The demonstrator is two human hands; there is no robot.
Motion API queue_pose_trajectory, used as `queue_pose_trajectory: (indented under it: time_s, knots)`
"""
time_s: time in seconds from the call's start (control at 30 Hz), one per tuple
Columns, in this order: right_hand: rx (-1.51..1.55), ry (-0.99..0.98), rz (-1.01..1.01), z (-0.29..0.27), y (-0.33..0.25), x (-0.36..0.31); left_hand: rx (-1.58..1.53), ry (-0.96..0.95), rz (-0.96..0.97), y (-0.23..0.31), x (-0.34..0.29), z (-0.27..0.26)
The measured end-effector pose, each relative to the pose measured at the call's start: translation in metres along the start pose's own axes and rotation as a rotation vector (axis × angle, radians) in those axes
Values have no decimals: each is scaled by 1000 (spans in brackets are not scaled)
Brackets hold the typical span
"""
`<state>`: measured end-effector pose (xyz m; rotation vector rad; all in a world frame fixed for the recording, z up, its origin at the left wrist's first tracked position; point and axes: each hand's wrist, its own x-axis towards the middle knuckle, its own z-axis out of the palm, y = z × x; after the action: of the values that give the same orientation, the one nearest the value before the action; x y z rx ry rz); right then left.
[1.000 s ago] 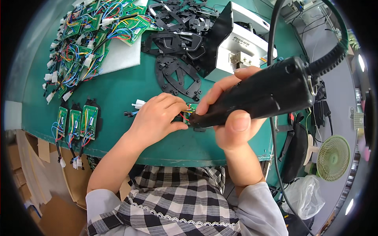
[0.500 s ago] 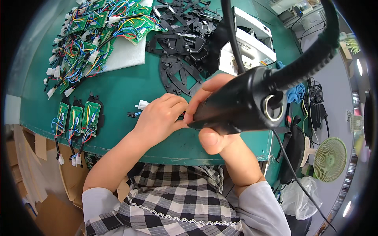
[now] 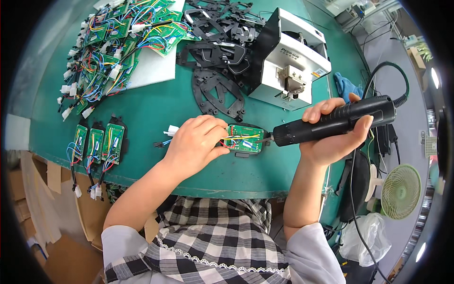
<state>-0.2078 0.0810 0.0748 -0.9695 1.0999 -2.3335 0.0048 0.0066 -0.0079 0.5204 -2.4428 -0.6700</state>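
The wired circuit board point(image 3: 246, 138) lay on the green tabletop point(image 3: 213, 181). The left hand point(image 3: 195, 142) curled over the board's left end, thumb and fingers gripping it. To its right, the right hand point(image 3: 326, 137) was wrapped round a black electric screwdriver point(image 3: 333, 120); bit contact could not be told. Left of the board were three mounted boards point(image 3: 95, 144). Beyond it were black plastic brackets point(image 3: 213, 53), a screw feeder point(image 3: 295, 59) rightward and heaped boards point(image 3: 101, 60) leftward.

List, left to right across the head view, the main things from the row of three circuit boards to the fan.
Row of three circuit boards, left hand, wired circuit board, black electric screwdriver, pale green fan.
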Motion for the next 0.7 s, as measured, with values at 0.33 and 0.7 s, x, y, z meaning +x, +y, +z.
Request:
queue_pose_trajectory:
  time_s: [0.33,0.7]
  knots:
    - [-410,-52,-560,1,-14,63,23,-23,8,-2,3,5]
    - [-342,-109,-581,24,4,74,28,-21,24,-2,5,4]
